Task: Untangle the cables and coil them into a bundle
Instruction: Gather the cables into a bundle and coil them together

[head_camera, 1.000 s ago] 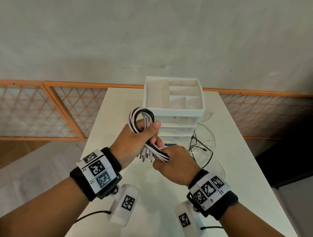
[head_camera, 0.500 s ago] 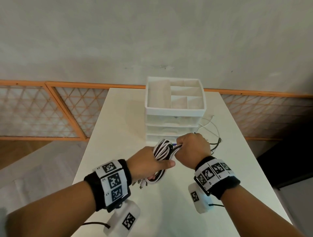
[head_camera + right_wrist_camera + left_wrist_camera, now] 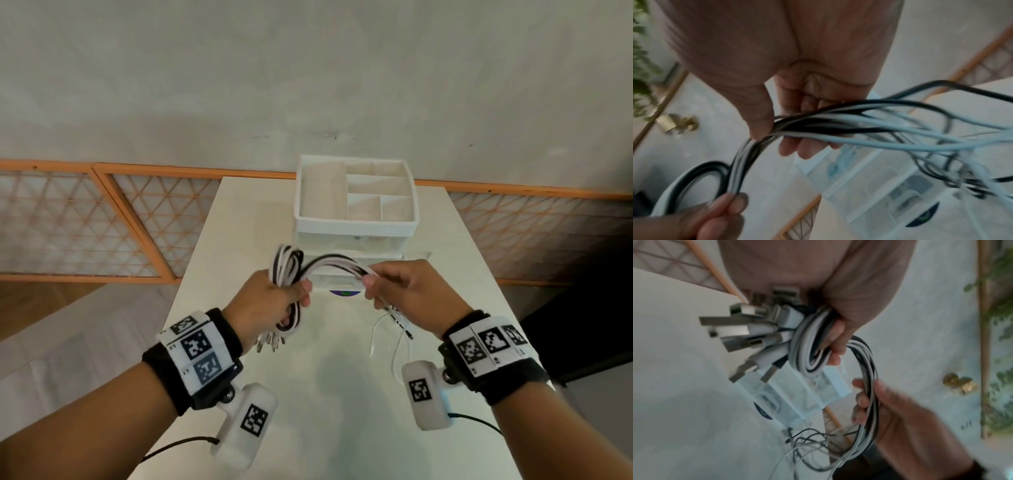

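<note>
A bundle of black and white cables (image 3: 289, 270) is gripped in my left hand (image 3: 274, 301), coiled into loops with several USB plugs (image 3: 270, 342) hanging below the fist; the wrist view shows the plugs (image 3: 748, 337) fanned beside the loops (image 3: 809, 344). A strand of the same cables (image 3: 337, 265) arcs across to my right hand (image 3: 394, 291), which holds it between thumb and curled fingers (image 3: 797, 128). Loose thin ends (image 3: 394, 329) trail from the right hand down to the white table (image 3: 329, 394).
A white drawer organiser (image 3: 356, 205) with open top compartments stands at the back middle of the table, just behind the hands. A dark round disc (image 3: 344, 293) peeks out under its front. An orange lattice fence (image 3: 102, 219) and floor lie beyond the table's left edge.
Both hands rose from the table and drew apart. The right hand pulled the cable strand out to the right while the left kept hold of the coil.
</note>
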Action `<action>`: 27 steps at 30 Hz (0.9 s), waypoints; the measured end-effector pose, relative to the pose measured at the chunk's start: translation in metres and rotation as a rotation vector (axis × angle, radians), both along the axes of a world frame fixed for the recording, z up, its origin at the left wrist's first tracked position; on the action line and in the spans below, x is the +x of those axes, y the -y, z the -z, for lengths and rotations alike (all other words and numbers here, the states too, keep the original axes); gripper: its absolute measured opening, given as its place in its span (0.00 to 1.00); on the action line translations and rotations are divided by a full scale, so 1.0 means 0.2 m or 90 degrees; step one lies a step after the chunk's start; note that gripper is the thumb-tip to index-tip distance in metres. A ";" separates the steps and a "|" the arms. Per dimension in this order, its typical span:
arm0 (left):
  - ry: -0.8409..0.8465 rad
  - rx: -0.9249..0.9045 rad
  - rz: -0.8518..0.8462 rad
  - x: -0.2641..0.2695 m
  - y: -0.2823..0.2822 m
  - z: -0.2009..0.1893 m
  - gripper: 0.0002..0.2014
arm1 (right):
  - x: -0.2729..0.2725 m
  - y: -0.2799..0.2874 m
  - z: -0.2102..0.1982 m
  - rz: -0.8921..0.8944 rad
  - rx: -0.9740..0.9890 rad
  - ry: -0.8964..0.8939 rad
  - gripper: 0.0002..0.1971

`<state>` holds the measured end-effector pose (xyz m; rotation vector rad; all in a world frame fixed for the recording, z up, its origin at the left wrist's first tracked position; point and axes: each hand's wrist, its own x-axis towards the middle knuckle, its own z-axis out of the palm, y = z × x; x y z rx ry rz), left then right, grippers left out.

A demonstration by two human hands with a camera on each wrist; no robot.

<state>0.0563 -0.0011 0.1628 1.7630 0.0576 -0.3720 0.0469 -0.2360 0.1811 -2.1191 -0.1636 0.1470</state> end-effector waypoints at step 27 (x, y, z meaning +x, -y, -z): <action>0.021 -0.199 -0.088 0.00 0.09 -0.21 0.02 | -0.14 -0.36 0.21 -0.023 -0.022 0.101 0.15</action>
